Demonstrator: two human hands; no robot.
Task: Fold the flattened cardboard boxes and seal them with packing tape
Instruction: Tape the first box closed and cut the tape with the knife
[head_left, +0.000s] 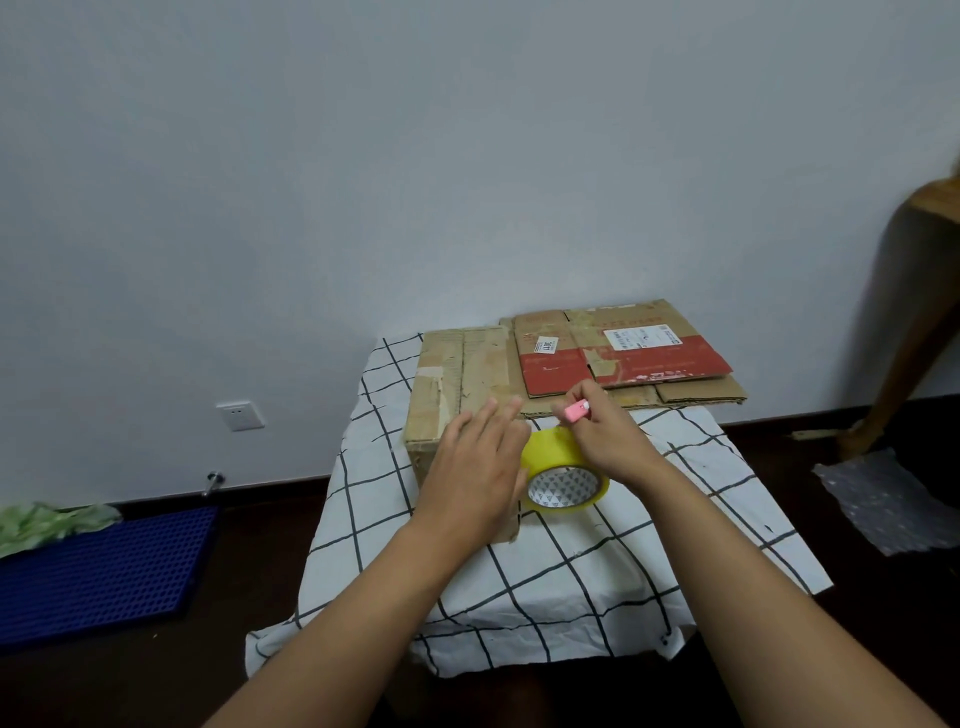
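A folded brown cardboard box (457, 374) stands on the table's left half. My left hand (478, 467) lies flat on its near right edge with straight fingers. A yellow roll of packing tape (563, 475) sits against the box's right side, partly under both hands. My right hand (602, 434) grips a small pink cutter (575, 412) just above the roll. Behind them lies a flattened cardboard box with a red band (623, 353), on top of another flat brown sheet (701, 392).
The table wears a white cloth with a black grid (545, 582). A blue perforated mat (98, 571) lies on the dark floor at left, bubble wrap (883, 504) at right. A wooden furniture leg (904, 312) stands at far right. The wall is close behind.
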